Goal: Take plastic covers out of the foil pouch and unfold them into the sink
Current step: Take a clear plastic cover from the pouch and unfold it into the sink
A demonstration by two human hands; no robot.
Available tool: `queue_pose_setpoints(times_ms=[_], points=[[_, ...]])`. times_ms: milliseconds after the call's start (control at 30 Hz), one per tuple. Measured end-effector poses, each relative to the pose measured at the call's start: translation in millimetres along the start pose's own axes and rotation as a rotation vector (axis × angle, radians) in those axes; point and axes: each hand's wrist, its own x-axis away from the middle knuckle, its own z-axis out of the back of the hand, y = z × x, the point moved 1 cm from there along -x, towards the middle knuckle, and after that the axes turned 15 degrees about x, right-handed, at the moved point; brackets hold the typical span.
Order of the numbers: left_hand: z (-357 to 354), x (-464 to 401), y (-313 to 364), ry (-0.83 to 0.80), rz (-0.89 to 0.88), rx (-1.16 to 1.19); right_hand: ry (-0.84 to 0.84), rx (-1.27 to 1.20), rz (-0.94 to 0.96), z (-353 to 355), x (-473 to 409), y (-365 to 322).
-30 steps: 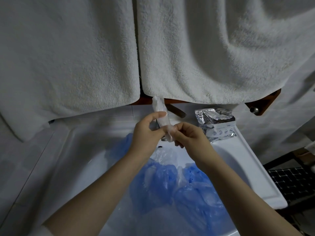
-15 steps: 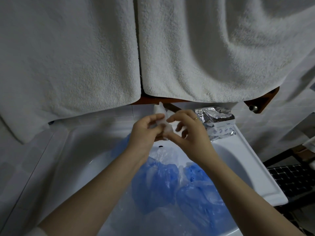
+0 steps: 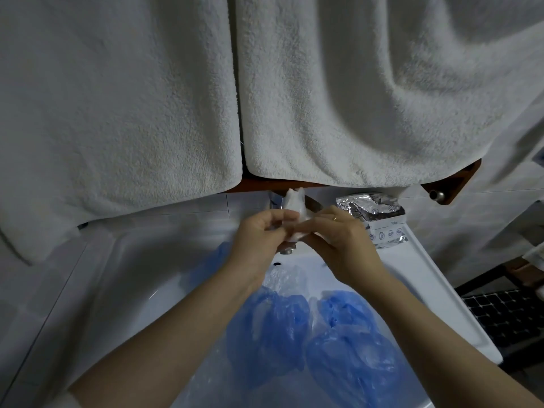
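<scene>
The left grip (image 3: 259, 234) and the right grip (image 3: 338, 240) are held close together above the back of the sink (image 3: 117, 275), and a folded whitish plastic cover (image 3: 294, 207) is pinched between them. The cover is held by the curled left thumb and fingers on one side and by the curled right fingers on the other, with its crumpled top sticking up above both grips. A ring is seen on a right finger. Just beyond and right of the right grip, the foil pouch (image 3: 374, 213) is stood on the sink's rim, its top crumpled open. Below and nearer than the grips, several unfolded blue covers (image 3: 273, 334) are heaped in the basin, together with a clear one (image 3: 285, 278) directly under the grips. Above the grips, two white towels (image 3: 353, 98) are hung side by side from a wooden rail.
</scene>
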Motion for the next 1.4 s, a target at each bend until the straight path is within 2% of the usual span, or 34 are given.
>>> queue_pose_setpoints(times_ms=[133, 233, 333, 500, 600, 667, 733, 833, 900, 933, 1133, 1267, 1400], points=[[-0.8, -3.5, -0.3, 0.008, -0.055, -0.037, -0.190, -0.330, -0.414, 2.7, -9.9, -1.4], [1.8, -4.3, 0.2, 0.008, -0.070, -0.024, -0.184, -0.532, -0.588, 0.7, -15.1, -2.8], [3.2, -2.1, -0.3, -0.023, -0.099, -0.045, -0.182, -0.539, -0.659, -3.0, -16.6, -4.6], [0.5, 4.4, -1.3, -0.058, -0.175, -0.086, -0.163, -0.505, -0.675, -3.9, -17.0, -4.3], [1.4, 3.2, 2.0, -0.021, -0.083, 0.019, -0.236, -0.456, -0.637, -1.1, -19.8, -0.7], [3.0, 0.8, 3.1, -0.019, -0.007, -0.003, -0.276, -0.333, -0.597, -2.9, -20.9, 0.0], [5.6, -2.1, 3.3, -0.009, 0.063, 0.006, -0.176, -0.190, -0.471, -2.1, -20.1, -4.3], [9.6, -7.6, 5.6, 0.003, 0.170, 0.167, 0.054, 0.150, -0.015, 1.1, -11.4, -7.0], [11.8, -10.1, 6.8, -0.012, 0.204, 0.230, 0.117, 0.398, 0.293, -2.5, -1.4, -2.2], [12.4, -10.6, 6.5, -0.021, 0.211, 0.241, 0.146, 0.459, 0.368, -3.5, 1.5, 0.0], [6.3, -6.0, 5.6, -0.063, 0.284, 0.297, 0.288, 0.486, 0.438, 5.7, 0.2, 1.1], [5.3, -4.7, 2.2, -0.081, 0.381, 0.320, 0.290, 0.452, 0.442, 12.7, -2.8, -3.3], [4.2, -4.7, 3.3, -0.094, 0.413, 0.347, 0.220, 0.381, 0.379, 10.5, -1.6, -4.0]])
